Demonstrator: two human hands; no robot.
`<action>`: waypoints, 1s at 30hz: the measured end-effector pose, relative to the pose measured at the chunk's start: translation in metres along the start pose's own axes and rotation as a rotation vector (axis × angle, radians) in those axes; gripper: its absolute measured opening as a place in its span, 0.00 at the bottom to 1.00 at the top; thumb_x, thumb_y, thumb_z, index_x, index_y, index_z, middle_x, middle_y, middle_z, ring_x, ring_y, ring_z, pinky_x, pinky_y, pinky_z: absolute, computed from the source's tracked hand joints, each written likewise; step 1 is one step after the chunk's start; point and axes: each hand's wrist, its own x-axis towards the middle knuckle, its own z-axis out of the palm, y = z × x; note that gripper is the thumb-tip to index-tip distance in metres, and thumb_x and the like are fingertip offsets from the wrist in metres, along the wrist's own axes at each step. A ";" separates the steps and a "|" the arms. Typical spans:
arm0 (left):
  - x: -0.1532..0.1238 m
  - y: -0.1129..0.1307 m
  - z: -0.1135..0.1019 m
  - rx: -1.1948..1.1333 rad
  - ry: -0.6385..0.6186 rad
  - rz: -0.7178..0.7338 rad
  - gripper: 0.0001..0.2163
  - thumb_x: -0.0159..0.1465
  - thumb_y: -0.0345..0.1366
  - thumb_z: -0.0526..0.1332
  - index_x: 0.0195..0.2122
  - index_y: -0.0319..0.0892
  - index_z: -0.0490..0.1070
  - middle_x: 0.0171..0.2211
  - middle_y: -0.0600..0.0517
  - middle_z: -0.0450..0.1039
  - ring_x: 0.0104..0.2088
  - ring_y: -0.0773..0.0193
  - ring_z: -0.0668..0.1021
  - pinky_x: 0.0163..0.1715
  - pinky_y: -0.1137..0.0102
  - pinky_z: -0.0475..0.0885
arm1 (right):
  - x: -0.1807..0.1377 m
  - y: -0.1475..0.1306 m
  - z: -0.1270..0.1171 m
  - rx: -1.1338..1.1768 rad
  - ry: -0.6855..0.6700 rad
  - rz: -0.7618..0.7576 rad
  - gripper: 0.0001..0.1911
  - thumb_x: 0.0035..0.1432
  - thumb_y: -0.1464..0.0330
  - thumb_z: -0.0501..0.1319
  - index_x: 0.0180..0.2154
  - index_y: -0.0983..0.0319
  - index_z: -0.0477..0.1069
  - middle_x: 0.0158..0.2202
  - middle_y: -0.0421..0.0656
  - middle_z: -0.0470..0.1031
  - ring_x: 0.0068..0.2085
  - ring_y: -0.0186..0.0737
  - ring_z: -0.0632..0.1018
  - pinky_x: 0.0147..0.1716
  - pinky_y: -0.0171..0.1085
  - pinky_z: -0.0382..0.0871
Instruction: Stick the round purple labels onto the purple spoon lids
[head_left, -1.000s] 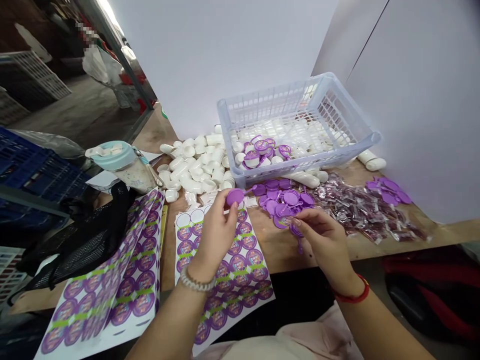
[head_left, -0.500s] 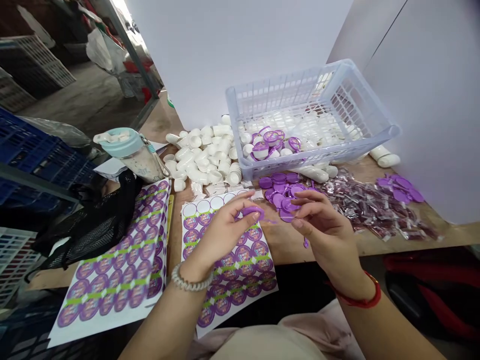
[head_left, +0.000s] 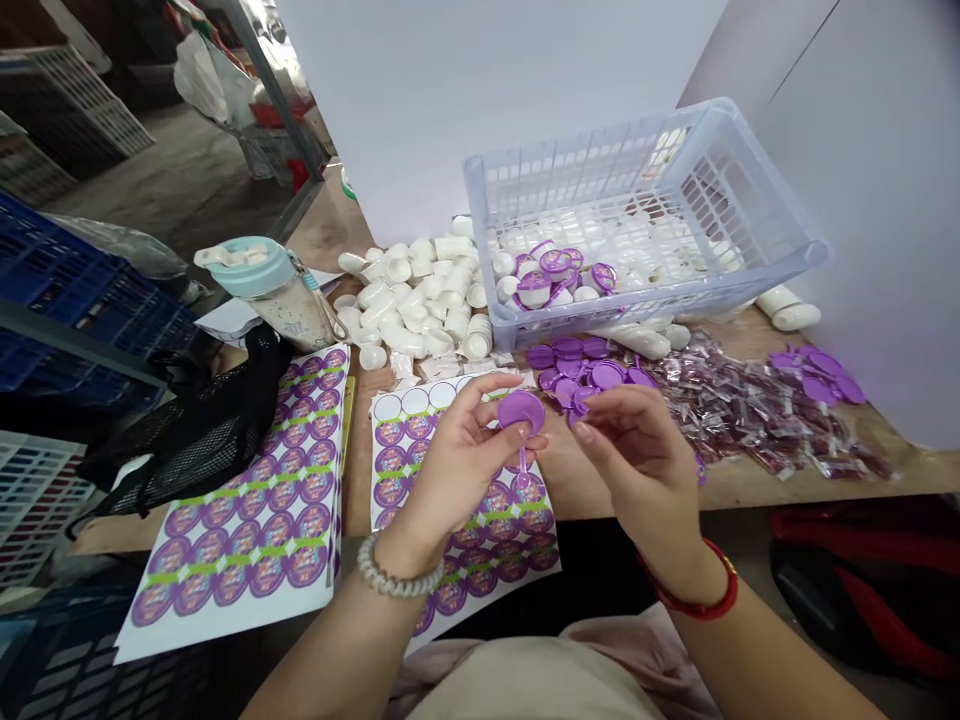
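Note:
My left hand (head_left: pixel 469 445) pinches a round purple lid (head_left: pixel 520 411) by its edge, with the flat face turned up toward me. A thin strap with a small ring hangs below the lid, over the sticker sheet (head_left: pixel 480 590). My right hand (head_left: pixel 637 455) is just to the right, its thumb and fingers curled close together. Purple shows at its fingertips, but I cannot tell whether it is held or lies behind. A heap of purple lids (head_left: pixel 606 375) lies right behind that hand. White plastic cups (head_left: pixel 420 300) are piled beyond the sheet.
A translucent crate (head_left: pixel 660 305) holds white cups, some with purple lids. Small clear packets (head_left: pixel 750 410) and more purple lids (head_left: pixel 821 375) lie to the right. At left are a tumbler (head_left: pixel 277 290), a black mesh bag (head_left: pixel 202 420) and a stack of sticker sheets (head_left: pixel 247 530).
The lid in my left hand has tipped up to show its round face and dangling strap. My right hand has moved slightly left and its fingers have closed in. The view has shifted a little.

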 end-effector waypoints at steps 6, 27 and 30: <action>-0.014 0.002 0.007 0.022 -0.078 -0.005 0.19 0.61 0.30 0.74 0.54 0.45 0.79 0.48 0.49 0.83 0.40 0.63 0.86 0.43 0.72 0.81 | 0.014 -0.017 -0.005 0.005 -0.123 -0.094 0.04 0.63 0.72 0.70 0.38 0.56 0.79 0.35 0.41 0.79 0.38 0.39 0.79 0.39 0.38 0.75; -0.050 0.038 0.028 0.118 -0.091 -0.007 0.25 0.64 0.24 0.68 0.60 0.53 0.79 0.63 0.51 0.77 0.60 0.48 0.81 0.44 0.69 0.85 | 0.011 -0.065 -0.011 -0.078 -0.213 -0.013 0.02 0.60 0.69 0.73 0.35 0.56 0.82 0.31 0.42 0.80 0.31 0.41 0.79 0.24 0.37 0.73; -0.050 0.037 0.029 0.123 -0.075 0.002 0.25 0.64 0.23 0.68 0.59 0.55 0.79 0.60 0.52 0.79 0.55 0.50 0.84 0.45 0.67 0.85 | 0.010 -0.064 -0.012 -0.113 -0.213 -0.055 0.02 0.61 0.68 0.73 0.35 0.55 0.82 0.31 0.42 0.80 0.31 0.41 0.79 0.24 0.37 0.73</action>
